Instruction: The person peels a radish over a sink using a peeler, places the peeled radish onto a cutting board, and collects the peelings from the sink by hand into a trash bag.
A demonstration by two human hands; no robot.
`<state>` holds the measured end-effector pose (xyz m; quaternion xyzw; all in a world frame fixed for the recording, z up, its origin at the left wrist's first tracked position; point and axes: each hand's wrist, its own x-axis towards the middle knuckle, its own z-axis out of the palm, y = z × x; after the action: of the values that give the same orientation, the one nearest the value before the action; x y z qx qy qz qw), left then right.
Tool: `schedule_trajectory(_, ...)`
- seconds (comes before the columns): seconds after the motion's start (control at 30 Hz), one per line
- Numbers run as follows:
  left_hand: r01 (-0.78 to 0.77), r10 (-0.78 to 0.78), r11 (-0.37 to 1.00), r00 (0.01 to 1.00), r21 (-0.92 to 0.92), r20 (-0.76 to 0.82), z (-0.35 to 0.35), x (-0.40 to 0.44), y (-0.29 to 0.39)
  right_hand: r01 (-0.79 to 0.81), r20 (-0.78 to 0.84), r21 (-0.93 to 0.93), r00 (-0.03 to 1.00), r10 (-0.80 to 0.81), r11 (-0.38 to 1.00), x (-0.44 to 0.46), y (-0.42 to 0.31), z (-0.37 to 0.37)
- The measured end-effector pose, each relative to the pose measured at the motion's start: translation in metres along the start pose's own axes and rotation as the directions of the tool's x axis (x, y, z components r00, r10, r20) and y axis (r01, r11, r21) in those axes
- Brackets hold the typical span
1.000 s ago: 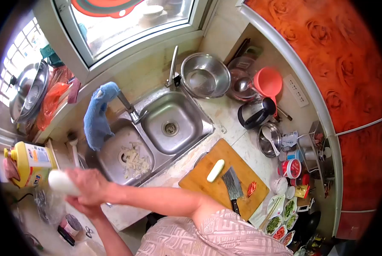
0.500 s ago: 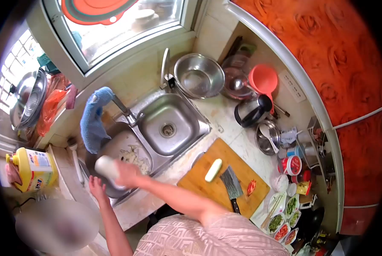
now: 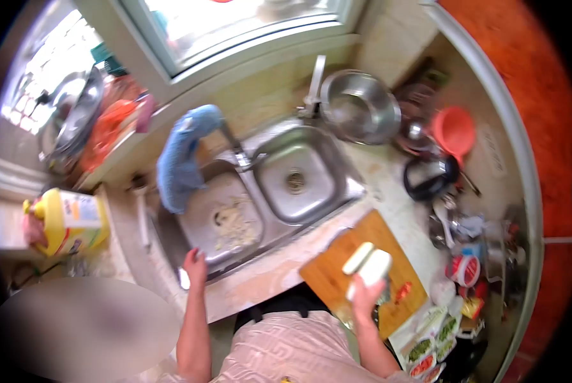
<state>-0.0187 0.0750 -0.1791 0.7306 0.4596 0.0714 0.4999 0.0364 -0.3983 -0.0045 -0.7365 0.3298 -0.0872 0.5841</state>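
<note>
The white vegetable (image 3: pixel 375 265) sits in the right hand (image 3: pixel 364 299) at lower right of the frame, fingers closed round its lower end, above the wooden board (image 3: pixel 382 231) on the worktop (image 3: pixel 251 281); a slimmer pale piece (image 3: pixel 357 256) shows just beside it. It looks thick, stiff and fairly weighty for its size; its smooth, pale surface is probably wet and slippery, apt to bruise or snap if dropped; a full grip round the middle would balance it best. The left hand (image 3: pixel 195 267) is by the sink's (image 3: pixel 279 166) lower left corner, its fingers partly curled; whether they grip anything, I cannot tell.
</note>
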Motion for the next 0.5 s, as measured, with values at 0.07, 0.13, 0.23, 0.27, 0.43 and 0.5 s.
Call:
schedule_trajectory(0.07,-0.089,0.087,0.985,0.996,0.145,0.017,0.007,-0.014,0.042,0.026,-0.073,-0.248,0.996,-0.045,0.969,0.016,0.015,-0.009)
schedule_trajectory(0.13,-0.063,0.052,0.969,0.997,0.239,0.052,0.012,-0.013,0.055,0.003,-0.068,-0.478,0.997,-0.04,0.878,0.024,0.022,-0.011)
schedule_trajectory(0.23,-0.094,0.065,0.94,0.993,0.328,0.097,0.027,0.007,0.039,-0.03,-0.058,-0.461,0.998,0.003,0.887,0.021,0.006,-0.001)
schedule_trajectory(0.27,-0.103,0.067,0.918,0.992,0.383,0.106,0.034,0.013,0.035,-0.054,-0.059,-0.447,0.998,0.031,0.893,0.021,0.002,0.003)
schedule_trajectory(0.43,-0.191,0.143,0.845,0.981,0.499,0.133,0.093,0.063,0.037,-0.016,0.016,-0.522,0.999,0.028,0.853,0.028,0.029,-0.011)
schedule_trajectory(0.5,-0.234,0.197,0.831,0.972,0.505,0.126,0.125,0.085,0.042,0.003,0.043,-0.571,0.999,0.026,0.821,0.031,0.02,-0.015)
